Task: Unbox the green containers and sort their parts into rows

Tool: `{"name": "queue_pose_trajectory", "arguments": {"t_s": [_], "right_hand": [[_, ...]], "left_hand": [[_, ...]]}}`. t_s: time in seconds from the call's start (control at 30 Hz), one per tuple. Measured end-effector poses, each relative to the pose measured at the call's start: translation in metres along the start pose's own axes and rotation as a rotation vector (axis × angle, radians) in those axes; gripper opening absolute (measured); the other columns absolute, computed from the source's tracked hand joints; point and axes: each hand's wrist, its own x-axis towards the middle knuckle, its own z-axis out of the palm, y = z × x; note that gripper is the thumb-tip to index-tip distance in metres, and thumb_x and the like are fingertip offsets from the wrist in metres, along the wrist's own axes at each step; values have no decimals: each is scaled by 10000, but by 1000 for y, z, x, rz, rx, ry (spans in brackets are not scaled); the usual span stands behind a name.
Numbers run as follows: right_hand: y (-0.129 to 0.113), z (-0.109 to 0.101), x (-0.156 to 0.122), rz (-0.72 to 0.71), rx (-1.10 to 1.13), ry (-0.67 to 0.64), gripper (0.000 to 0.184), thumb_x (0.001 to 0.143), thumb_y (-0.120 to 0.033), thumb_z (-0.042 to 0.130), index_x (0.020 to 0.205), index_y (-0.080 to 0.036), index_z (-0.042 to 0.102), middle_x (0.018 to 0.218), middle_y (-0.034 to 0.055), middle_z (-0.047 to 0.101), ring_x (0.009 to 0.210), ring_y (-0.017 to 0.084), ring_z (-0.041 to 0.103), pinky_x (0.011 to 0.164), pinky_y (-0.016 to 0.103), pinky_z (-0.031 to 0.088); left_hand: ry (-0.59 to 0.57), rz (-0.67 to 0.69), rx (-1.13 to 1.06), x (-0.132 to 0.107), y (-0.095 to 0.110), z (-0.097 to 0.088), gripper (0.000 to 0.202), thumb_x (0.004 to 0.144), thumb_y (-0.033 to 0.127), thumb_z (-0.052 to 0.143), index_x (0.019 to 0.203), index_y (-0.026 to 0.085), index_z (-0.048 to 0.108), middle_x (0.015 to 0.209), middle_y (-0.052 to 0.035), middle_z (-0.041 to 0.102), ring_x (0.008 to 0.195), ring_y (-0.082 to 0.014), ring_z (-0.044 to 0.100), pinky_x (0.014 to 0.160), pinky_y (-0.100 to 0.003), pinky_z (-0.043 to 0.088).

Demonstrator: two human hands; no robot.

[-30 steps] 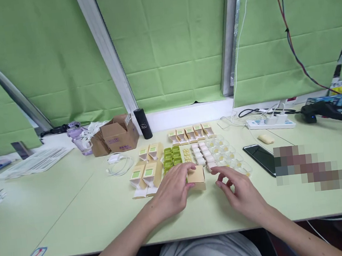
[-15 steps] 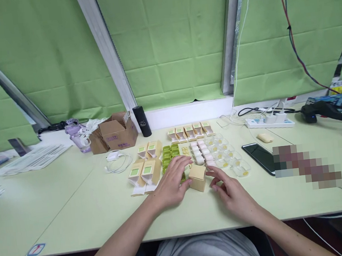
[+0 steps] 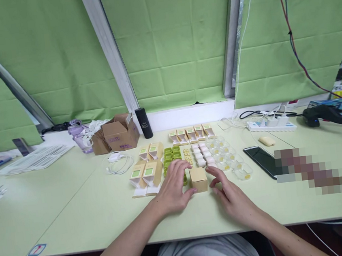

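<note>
Between our 2 bare hands, a small, plain tan cardboard box [image 3: 199,181] sits upright on the pale green worktop [image 3: 108,224], its top flap laid almost flat. Our left hand [image 3: 177,186] curves around its left side, that grip wide, the thumb by the near edge and the fingertips by the far corner. Our right hand [image 3: 231,197] has its index finger at the far right corner and the thumb parted from it, so that grip is wide too; we cannot tell how firmly either presses. As we judge it, the main risk is the card itself: if we squeeze from both sides, the thin walls could bow and the flap could spring up. Pushing with 1 finger alone could twist or slide so light a box, since little weight seems to anchor it. Space is tight as well. Our left fingers reach beside the olive-green, square-celled tray [image 3: 168,156], and a careless sweep there could shove it into the small yellow pieces [image 3: 187,154]. On the right, a knuckle swinging outward could scatter the clear, rounded plastic cases [image 3: 243,172], which look light and quick to skid.
</note>
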Motion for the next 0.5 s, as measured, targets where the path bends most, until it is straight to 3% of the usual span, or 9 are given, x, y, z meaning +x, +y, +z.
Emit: {"name": "queue_pose_trajectory", "arguments": {"t_s": [0.07,0.17,0.27,0.5], "right_hand": [[-1,1,1,-40,1,-17,670,1015,-171,425,1631,-318,210,1600,145,506,1211,234,676,1074,489,563],[-1,3,1,-55,14,-57,744,1008,-155,421,1661,-337,114,1705,146,381,1341,239,615,1158,509,505],[-1,2,1,-15,56,-56,754,1013,-160,416,1660,-334,70,1647,160,458,1344,243,605,1162,531,491],[2,0,-2,14,136,34,627,1050,-233,412,1621,-322,170,1425,129,590,1195,226,633,1089,487,525]], "left_hand": [[27,-20,15,1,-1,2,557,860,277,771,1329,262,470,1389,-140,537,1369,-360,460,1157,-601,441],[45,-43,37,2,-3,3,488,848,275,774,1243,250,487,1320,-129,545,1294,-351,482,1091,-567,469],[43,-62,59,3,-7,2,451,854,275,773,1195,241,480,1288,-126,542,1243,-342,483,1052,-548,474],[82,-144,149,7,-12,4,324,881,263,743,1103,243,507,1203,-91,584,1195,-339,479,1009,-545,471]]}}
